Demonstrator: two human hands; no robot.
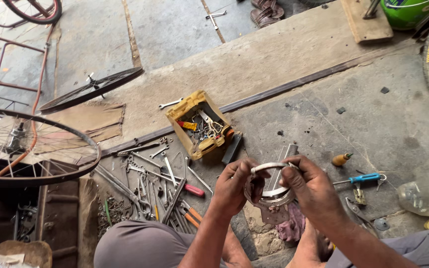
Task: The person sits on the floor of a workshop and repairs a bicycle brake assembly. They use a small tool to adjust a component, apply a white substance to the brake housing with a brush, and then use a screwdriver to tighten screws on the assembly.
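Steel ring (270, 167) is up between both my hands over the floor (323, 104), right above my knees. Left hand (233, 184) pinches its left side, right hand (310, 184) pinches the right end, thumb on top. Looks like I'm mid-way flexing or fitting the ring against the round metal part (274, 196) under it. Next move probably needs an even squeeze from both sides so it doesn't spring off. Yellow tray (180, 111) of bits sits further out, spanners (147, 173) and pliers (190, 216) scattered at my left, blue screwdriver (361, 178) at right. Wheel (40, 149) leans at the left edge. Nothing really blocks me.
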